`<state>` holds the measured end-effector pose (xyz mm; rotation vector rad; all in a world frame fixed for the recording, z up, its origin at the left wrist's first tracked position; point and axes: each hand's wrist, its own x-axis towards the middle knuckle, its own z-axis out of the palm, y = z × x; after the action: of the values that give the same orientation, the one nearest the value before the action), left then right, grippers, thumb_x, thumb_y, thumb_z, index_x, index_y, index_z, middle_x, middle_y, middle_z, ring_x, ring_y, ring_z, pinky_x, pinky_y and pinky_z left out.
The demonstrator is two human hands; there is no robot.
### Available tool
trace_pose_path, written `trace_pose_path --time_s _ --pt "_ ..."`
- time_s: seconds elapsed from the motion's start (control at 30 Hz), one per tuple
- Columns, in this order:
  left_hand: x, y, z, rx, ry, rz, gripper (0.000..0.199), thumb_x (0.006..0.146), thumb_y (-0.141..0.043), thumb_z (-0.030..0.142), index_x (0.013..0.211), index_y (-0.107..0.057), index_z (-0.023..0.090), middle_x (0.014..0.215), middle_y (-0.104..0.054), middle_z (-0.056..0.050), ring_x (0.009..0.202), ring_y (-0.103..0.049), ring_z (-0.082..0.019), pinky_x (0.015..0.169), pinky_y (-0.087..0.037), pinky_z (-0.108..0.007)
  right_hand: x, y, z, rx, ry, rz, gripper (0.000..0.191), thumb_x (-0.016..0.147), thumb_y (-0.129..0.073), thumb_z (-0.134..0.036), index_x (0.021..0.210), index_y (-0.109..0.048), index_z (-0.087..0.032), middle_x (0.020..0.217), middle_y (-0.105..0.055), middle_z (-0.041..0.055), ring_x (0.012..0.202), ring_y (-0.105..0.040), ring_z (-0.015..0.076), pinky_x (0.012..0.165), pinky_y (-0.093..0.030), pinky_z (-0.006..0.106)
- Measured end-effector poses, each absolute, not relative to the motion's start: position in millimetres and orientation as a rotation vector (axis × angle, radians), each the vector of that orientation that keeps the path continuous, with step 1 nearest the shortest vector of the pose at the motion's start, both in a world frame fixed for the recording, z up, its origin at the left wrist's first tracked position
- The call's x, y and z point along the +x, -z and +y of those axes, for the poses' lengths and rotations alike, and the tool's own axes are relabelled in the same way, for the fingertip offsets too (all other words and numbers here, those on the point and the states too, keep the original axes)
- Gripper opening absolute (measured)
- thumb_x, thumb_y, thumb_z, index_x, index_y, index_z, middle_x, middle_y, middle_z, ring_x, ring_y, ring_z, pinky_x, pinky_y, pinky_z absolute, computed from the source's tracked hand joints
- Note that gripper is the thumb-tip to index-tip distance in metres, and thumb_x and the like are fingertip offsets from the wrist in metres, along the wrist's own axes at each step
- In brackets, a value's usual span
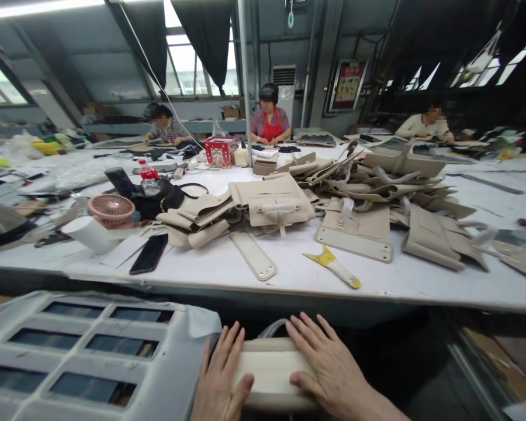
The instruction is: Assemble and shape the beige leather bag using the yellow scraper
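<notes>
A beige bag piece with a pale flat panel and darker beige edges is below the table's front edge, at the bottom centre. My left hand lies along its left side, fingers spread and pointing away from me. On its right side rests my right hand, fingers also apart, the thumb over the pale panel. A clear-wrapped strap arches behind the piece. The underside of the piece is hidden.
A grey slotted plastic crate stands at the left. On the white table are piled beige bag parts, a yellow-ended tool, a phone, a pink fan and a white roll. Three people sit beyond.
</notes>
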<state>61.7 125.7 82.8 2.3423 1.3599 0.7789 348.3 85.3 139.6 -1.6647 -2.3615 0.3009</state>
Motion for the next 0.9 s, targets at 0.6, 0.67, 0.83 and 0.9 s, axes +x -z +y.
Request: trace_pose_path --time_s 0.6,0.67,0.83,0.9 --pt "47 -116 120 1.335 -1.233 1.538 0.078 0.087 -0.059 0.056 0.153 -0.027 0.029 0.161 -0.032 -0.010 0.147 -0.032 -0.029 0.122 -0.028 -0.050 331 -167 191 -1.219 -0.445 -2.189 0.033 0.096 -0.050 -0.020 0.120 -0.072 -0.022 0.118 -0.071 0.0095 0.107 -0.065 0.0225 0.096 -0.053 0.036" --pt "44 -131 123 1.318 -1.280 1.578 0.085 0.083 -0.066 0.055 0.153 -0.025 0.030 0.158 -0.036 -0.012 0.143 -0.038 -0.030 0.121 -0.030 -0.050 343 -192 157 -1.092 -0.710 -1.992 0.031 0.096 -0.054 -0.028 0.121 -0.071 -0.021 0.113 -0.072 0.0080 0.101 -0.066 0.0196 0.091 -0.054 0.032" --pt "53 -165 106 1.265 -1.173 1.303 0.076 0.080 -0.071 0.053 0.145 -0.041 0.027 0.144 -0.052 -0.011 0.114 -0.062 -0.024 0.101 -0.051 -0.039 375 -226 73 -1.186 -1.380 -1.405 0.033 0.089 -0.068 -0.043 0.110 -0.072 -0.018 0.089 -0.069 0.0030 0.071 -0.065 0.0133 0.069 -0.056 0.026" --pt "62 -171 88 1.129 -1.011 1.217 0.064 0.077 -0.073 0.055 0.129 -0.057 0.020 0.116 -0.068 -0.010 0.090 -0.067 -0.019 0.082 -0.056 -0.031 385 -216 43 -1.241 -1.512 -1.187 0.033 0.086 -0.071 -0.046 0.095 -0.073 -0.015 0.077 -0.065 0.0016 0.065 -0.061 0.0120 0.063 -0.055 0.025"
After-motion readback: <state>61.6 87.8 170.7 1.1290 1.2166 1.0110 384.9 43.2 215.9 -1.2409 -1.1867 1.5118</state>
